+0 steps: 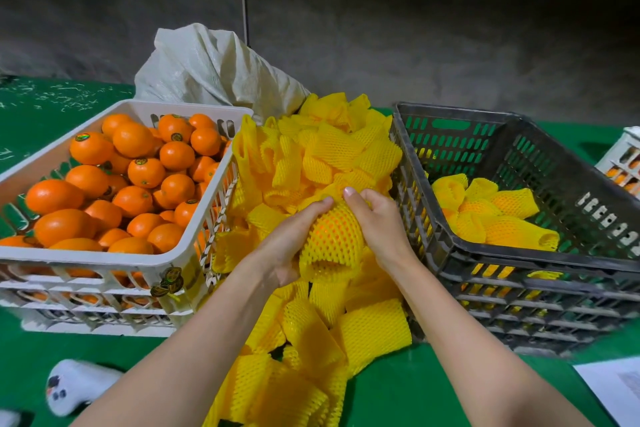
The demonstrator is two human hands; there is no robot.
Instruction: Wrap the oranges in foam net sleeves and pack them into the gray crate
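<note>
Head: left hand [289,239], right hand [379,224] clasp sleeved orange [334,236], fingers curled.

Left grip [291,236], right grip [377,224] and forearms [194,340] are bare.

Both hands hold an orange [332,232] in a yellow foam net sleeve [325,260]: left hand [291,239] beneath, right hand [377,222] on top, above the loose sleeves [311,163]. The gray crate [519,253] holds wrapped oranges [495,215]; the white crate [166,260] holds bare ones.
</note>
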